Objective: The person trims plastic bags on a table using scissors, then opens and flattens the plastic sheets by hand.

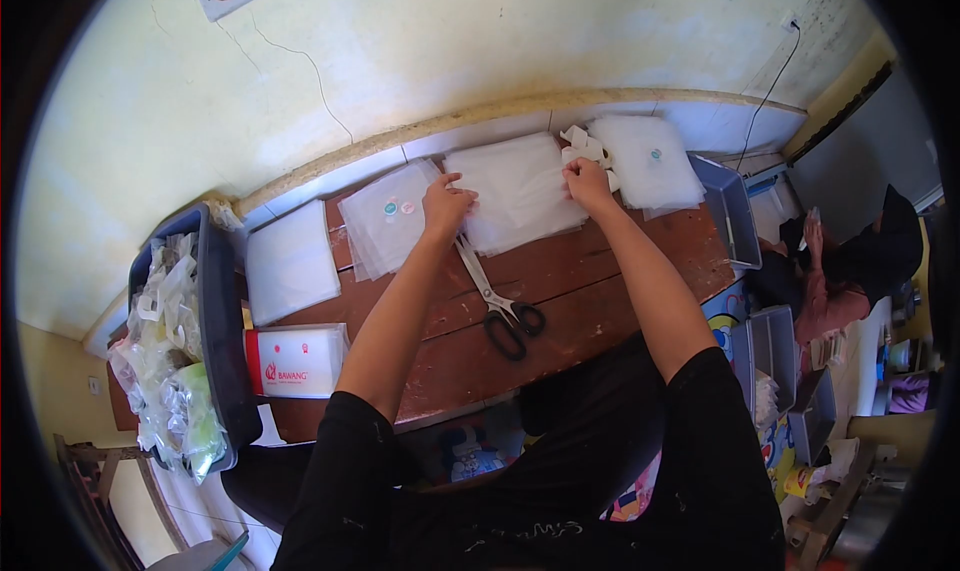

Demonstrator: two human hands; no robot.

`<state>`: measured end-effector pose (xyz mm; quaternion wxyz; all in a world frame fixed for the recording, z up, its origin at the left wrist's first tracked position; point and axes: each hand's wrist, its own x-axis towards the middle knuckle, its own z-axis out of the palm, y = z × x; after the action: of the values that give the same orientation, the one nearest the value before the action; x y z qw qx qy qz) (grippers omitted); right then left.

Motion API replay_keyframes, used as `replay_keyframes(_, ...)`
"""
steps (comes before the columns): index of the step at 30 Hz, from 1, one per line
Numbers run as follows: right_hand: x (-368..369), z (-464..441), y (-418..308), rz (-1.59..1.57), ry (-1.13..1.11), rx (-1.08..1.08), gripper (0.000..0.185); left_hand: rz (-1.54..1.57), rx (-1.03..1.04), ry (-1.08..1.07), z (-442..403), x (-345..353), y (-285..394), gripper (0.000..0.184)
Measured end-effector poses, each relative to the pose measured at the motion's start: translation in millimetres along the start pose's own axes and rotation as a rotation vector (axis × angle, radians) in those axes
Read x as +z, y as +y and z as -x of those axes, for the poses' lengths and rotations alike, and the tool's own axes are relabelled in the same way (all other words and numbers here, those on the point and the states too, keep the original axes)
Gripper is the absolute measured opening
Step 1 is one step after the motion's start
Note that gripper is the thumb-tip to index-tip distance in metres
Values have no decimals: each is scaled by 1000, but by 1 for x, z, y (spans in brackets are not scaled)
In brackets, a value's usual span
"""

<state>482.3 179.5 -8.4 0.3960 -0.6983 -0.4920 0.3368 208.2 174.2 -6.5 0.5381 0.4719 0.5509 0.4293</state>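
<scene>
A stack of clear plastic bags lies on the brown wooden table between my hands. At its left edge is my left hand, fingers apart, with the thumb towards the stack. My right hand is closed in a pinch over the stack's right edge; what its fingertips hold is too small to make out. Crumpled white paper strips lie just behind it. Black-handled scissors rest below the left hand, blades pointing towards the stack. Bags with round stickers lie left, and another stickered stack lies right.
Further left are more plastic bags, a red-and-white Bawang pack and a dark crate full of plastic packaging. A grey bin stands at the table's right end. Beyond it sits another person. A wall borders the table's back.
</scene>
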Motion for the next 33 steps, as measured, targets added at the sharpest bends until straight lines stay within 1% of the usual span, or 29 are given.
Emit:
replay_keyframes(1, 1, -3, 4, 22, -5, -11, 13, -1, -2, 0, -2, 0, -2, 55)
replay_keyframes(2, 2, -5, 8, 22, -5, -9, 13, -81, 32, 11, -3, 0, -4, 55)
replay_keyframes(3, 3, -8, 14, 82, 32, -76, 16, -162, 67, 22, -3, 0, -3, 55)
replay_keyframes(4, 5, -10, 19, 141, 69, -142, 20, -164, 67, 22, -2, 0, -3, 55)
replay_keyframes(6, 5, -8, 21, 174, 111, -177, 23, -386, 173, 80, 0, 1, -3, 55)
replay_keyframes(7, 4, -5, 17, 209, 154, -212, 26, -388, 173, 80, 0, 1, -2, 55)
replay_keyframes(9, 2, -1, 10, 230, 145, -203, 27, -476, 247, 113, 1, 2, -2, 56)
replay_keyframes(11, 1, 2, 6, 250, 136, -195, 27, -465, 225, 91, 0, 3, -1, 55)
replay_keyframes(13, -1, 5, 4, 324, 182, -258, 27, -454, 202, 69, 0, 3, 0, 55)
replay_keyframes(16, 0, 2, 6, 359, 210, -299, 28, -537, 253, 83, 7, 3, 9, 51)
replay_keyframes(18, 0, 3, 8, 372, 203, -307, 26, -725, 343, 145, 18, 2, 16, 42)
replay_keyframes(19, 1, 5, 7, 386, 196, -315, 24, -727, 343, 144, 22, 0, 14, 42)
replay_keyframes(21, 2, 15, 4, 408, 206, -325, 22, -702, 354, 176, 30, -5, 10, 35)
replay_keyframes(22, 4, 20, 0, 432, 212, -342, 21, -702, 356, 177, 36, -9, 7, 35)
replay_keyframes(24, 9, 32, -8, 431, 190, -353, 20, -652, 397, 193, 50, -20, 0, 29)
replay_keyframes(26, 17, 45, -14, 432, 165, -364, 20, -606, 371, 179, 63, -32, -6, 26)
replay_keyframes(27, 21, 53, -17, 419, 134, -367, 20, -560, 343, 156, 71, -37, -9, 24)
replay_keyframes(29, 29, 71, -24, 408, 104, -373, 20, -563, 360, 159, 84, -48, -12, 23)
replay_keyframes(31, 38, 91, -34, 315, 50, -340, 19, -563, 382, 161, 99, -56, -10, 21)
replay_keyframes(33, 45, 111, -44, 276, 24, -352, 17, -519, 349, 140, 115, -66, -5, 20)
